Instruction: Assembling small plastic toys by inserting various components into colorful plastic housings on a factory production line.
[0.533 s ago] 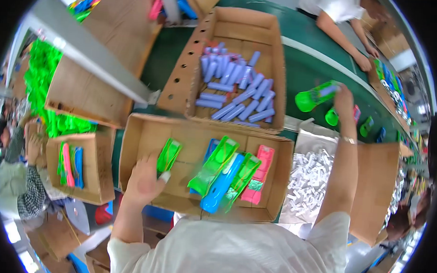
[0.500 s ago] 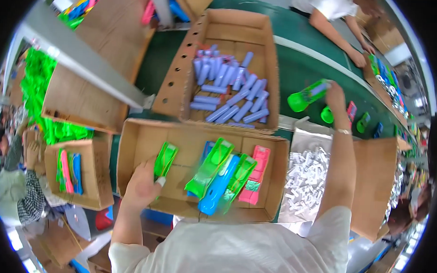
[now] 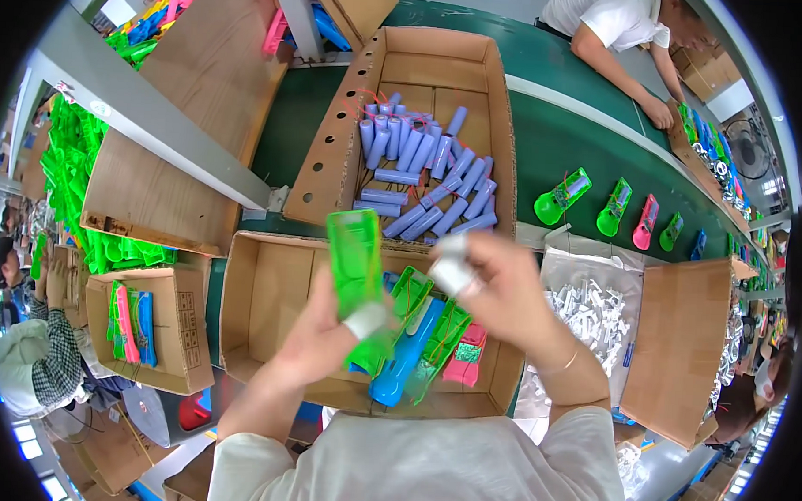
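Observation:
My left hand (image 3: 323, 332) grips a translucent green plastic housing (image 3: 356, 260) and holds it upright above the near cardboard box (image 3: 262, 303). A white taped thumb presses its lower end. My right hand (image 3: 497, 294) is raised beside it, its taped fingertips curled close to the housing; whether it holds anything I cannot tell. In the box below lie green housings (image 3: 410, 295), a blue one (image 3: 406, 357) and a pink one (image 3: 466, 352). The far box (image 3: 334, 151) holds several lilac cylindrical cells (image 3: 426, 176).
Green, pink and blue housings (image 3: 562, 196) ride the dark green conveyor belt (image 3: 573, 137) at right. A tray of white parts (image 3: 589, 314) sits right of the near box. Another person's arms (image 3: 619, 68) work across the belt. Side boxes of green shells (image 3: 68, 168) stand left.
My left hand lifted a green housing out of the near box. My right hand came back from the belt at the far right and met it over the box.

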`<state>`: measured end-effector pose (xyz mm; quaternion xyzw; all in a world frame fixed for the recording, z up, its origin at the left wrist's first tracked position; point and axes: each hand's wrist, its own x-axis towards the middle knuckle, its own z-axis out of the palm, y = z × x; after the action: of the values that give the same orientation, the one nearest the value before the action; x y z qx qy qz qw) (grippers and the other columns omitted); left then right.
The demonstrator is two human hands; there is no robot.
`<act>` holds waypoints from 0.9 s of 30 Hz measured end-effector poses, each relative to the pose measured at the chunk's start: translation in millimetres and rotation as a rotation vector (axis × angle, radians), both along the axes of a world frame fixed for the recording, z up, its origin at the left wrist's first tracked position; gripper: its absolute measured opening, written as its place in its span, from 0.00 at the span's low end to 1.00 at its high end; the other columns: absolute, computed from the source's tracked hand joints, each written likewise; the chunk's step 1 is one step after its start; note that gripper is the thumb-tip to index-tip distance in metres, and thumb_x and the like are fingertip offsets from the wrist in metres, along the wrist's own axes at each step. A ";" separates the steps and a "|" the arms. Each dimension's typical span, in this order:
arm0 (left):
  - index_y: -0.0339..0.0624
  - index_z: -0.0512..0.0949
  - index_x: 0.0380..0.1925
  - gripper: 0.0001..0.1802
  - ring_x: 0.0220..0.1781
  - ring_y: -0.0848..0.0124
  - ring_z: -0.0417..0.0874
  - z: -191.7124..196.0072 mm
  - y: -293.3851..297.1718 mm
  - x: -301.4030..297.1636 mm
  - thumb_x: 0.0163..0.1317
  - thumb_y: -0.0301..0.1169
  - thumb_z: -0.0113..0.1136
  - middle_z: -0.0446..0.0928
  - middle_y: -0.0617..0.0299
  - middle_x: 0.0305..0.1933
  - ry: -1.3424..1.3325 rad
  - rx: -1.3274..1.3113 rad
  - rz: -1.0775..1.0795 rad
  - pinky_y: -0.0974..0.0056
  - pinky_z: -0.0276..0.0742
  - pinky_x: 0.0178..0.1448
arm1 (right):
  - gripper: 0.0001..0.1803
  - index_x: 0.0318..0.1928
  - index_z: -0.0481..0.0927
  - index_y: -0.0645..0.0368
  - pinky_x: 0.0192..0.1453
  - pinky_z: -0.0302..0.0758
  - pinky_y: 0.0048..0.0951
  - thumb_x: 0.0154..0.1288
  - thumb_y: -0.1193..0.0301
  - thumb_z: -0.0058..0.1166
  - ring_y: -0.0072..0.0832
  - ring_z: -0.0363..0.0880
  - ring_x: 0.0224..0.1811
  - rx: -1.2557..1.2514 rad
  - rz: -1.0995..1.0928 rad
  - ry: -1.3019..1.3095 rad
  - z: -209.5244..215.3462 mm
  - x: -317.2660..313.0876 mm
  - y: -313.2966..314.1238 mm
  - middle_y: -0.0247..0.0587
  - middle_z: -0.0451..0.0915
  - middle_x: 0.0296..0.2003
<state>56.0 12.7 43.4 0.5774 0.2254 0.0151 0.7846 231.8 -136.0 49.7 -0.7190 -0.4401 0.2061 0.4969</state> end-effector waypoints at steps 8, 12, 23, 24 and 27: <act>0.37 0.49 0.61 0.32 0.53 0.70 0.69 -21.0 -24.8 17.3 0.56 0.15 0.45 0.66 0.57 0.50 -0.205 0.245 -0.011 0.63 0.65 0.61 | 0.11 0.28 0.75 0.63 0.23 0.66 0.32 0.53 0.68 0.59 0.34 0.68 0.19 0.010 -0.083 -0.102 -2.2 -30.1 12.3 0.42 0.71 0.21; 0.40 0.51 0.59 0.30 0.53 0.70 0.69 -17.2 -15.9 20.6 0.56 0.16 0.46 0.67 0.57 0.50 -0.059 -0.112 0.119 0.62 0.67 0.58 | 0.09 0.30 0.74 0.62 0.27 0.68 0.35 0.49 0.72 0.58 0.37 0.71 0.23 0.006 0.013 -0.251 -2.9 -43.2 11.2 0.42 0.71 0.22; 0.49 0.51 0.62 0.28 0.50 0.64 0.74 -17.9 -0.4 11.0 0.64 0.20 0.44 0.67 0.54 0.52 -0.119 -0.286 0.241 0.57 0.75 0.51 | 0.10 0.31 0.74 0.57 0.32 0.70 0.35 0.54 0.67 0.59 0.36 0.75 0.26 -0.181 0.450 -0.164 10.9 1.5 57.2 0.42 0.72 0.23; 0.48 0.51 0.61 0.26 0.48 0.64 0.75 -12.1 -0.1 13.0 0.64 0.20 0.43 0.67 0.54 0.52 -0.111 -0.327 0.192 0.57 0.77 0.49 | 0.10 0.34 0.74 0.58 0.32 0.71 0.33 0.60 0.65 0.56 0.36 0.76 0.27 -0.122 0.374 -0.056 -3.9 18.7 68.7 0.43 0.75 0.25; 0.45 0.48 0.57 0.27 0.44 0.66 0.74 -10.6 -5.7 16.1 0.60 0.15 0.39 0.65 0.54 0.48 -0.132 -0.287 0.119 0.58 0.79 0.44 | 0.12 0.42 0.77 0.60 0.38 0.73 0.38 0.57 0.72 0.55 0.42 0.79 0.33 -0.125 -0.037 -0.380 -31.9 57.3 113.9 0.49 0.79 0.31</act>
<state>72.0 7.0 32.9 0.4427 0.2069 0.0669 0.8699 289.0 -22.1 17.9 -0.7824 -0.4991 0.0846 0.3628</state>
